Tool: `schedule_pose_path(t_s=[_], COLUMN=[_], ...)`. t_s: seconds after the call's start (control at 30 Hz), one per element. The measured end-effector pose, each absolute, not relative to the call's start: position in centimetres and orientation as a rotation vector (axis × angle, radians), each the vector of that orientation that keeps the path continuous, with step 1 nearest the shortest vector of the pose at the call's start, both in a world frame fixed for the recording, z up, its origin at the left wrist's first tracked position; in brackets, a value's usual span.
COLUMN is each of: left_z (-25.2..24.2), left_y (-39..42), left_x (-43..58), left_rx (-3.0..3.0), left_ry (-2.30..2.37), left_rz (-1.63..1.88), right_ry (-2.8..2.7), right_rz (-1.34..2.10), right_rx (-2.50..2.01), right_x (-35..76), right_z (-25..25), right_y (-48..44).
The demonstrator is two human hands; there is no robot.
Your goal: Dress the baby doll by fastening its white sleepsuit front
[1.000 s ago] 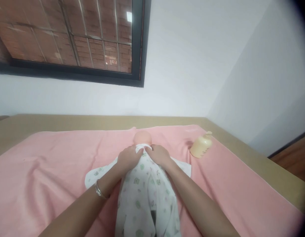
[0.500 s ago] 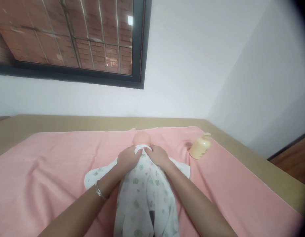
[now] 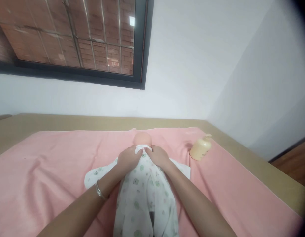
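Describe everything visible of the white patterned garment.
The white garment looks like soft, thin cloth, printed with small, mostly greenish motifs. It stretches toward the viewer over the pink blanket, sleeves spread to both sides, collar beside a round, doll-like head. The left hand and right hand hold it near the collar. Its folded lower end leaves the picture.
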State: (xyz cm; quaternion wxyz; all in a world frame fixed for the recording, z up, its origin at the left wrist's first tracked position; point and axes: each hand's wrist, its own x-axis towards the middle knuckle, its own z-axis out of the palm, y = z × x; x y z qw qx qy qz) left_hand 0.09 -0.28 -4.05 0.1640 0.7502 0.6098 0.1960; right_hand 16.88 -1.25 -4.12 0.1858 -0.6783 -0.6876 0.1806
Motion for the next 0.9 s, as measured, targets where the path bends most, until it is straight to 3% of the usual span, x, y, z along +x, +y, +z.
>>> schedule_pose_path(t_s=[0.9], left_z=[-4.42], left_y=[-0.29], left_x=[-0.15], left_rx=[2.123], left_ry=[1.681], left_rz=[0.602], right_ry=[-1.95], right_rz=[0.521], right_rx=[-1.896], right_x=[16.91], right_z=[-4.0], right_y=[-1.34])
